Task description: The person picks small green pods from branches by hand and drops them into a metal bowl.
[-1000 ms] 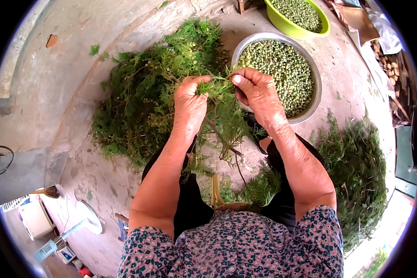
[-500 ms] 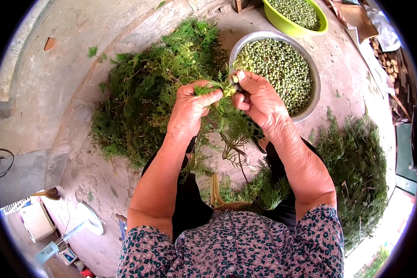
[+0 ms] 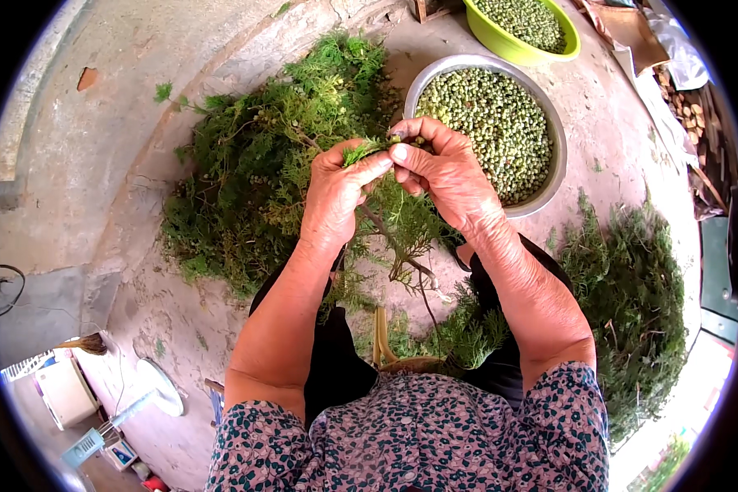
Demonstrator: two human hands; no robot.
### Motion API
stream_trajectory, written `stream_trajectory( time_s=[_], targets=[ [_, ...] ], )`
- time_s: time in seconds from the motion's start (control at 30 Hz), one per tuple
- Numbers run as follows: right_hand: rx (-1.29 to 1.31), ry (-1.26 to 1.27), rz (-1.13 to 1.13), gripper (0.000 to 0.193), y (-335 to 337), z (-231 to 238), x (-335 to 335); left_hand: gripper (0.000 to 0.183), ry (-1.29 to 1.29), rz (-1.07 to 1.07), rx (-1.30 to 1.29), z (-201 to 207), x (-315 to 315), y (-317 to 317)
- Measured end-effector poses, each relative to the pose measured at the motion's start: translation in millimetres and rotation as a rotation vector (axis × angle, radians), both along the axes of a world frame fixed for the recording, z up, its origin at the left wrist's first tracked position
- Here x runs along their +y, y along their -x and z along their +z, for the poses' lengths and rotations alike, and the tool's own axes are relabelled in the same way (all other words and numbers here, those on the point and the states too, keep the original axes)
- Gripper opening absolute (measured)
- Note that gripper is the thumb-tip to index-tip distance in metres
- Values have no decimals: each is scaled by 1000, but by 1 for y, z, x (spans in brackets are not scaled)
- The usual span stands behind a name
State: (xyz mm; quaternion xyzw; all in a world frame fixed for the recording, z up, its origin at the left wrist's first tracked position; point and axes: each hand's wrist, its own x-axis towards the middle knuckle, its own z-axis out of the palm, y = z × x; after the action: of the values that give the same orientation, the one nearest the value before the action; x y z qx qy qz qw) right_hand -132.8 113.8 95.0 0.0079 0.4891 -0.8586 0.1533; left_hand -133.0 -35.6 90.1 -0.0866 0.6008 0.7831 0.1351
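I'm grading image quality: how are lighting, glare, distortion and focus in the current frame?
Head view: soft light on the metal basin, dark shade within the branch pile; head view: lower-right edge washed out nearly white; head view: straight edges bend toward the picture's rim; head view: no strong blur on the fingers.

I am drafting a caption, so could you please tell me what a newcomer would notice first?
Probably the centre, where the left hand grips a green sprig and the right hand meets its end. Next might come the metal basin of green berries just beyond the right hand, and the large heap of leafy branches at left.
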Motion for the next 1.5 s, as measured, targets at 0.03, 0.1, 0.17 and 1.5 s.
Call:
stream_trajectory(
  time_s=[0.03, 0.1, 0.17, 1.5],
  targets=[
    [-36, -7, 12, 15, 0, -1, 0, 9, 6, -37, -11, 1, -1, 0],
    [-137, 107, 12, 10, -1, 1, 1, 10, -30, -20, -30, 3, 0, 0],
    [-259, 351, 53, 10, -1, -6, 5, 10, -172, -104, -48, 0, -2, 3],
    [-98, -730, -378, 20, 31, -40, 57, 14, -208, -80, 66, -6, -25, -12]
  ],
)
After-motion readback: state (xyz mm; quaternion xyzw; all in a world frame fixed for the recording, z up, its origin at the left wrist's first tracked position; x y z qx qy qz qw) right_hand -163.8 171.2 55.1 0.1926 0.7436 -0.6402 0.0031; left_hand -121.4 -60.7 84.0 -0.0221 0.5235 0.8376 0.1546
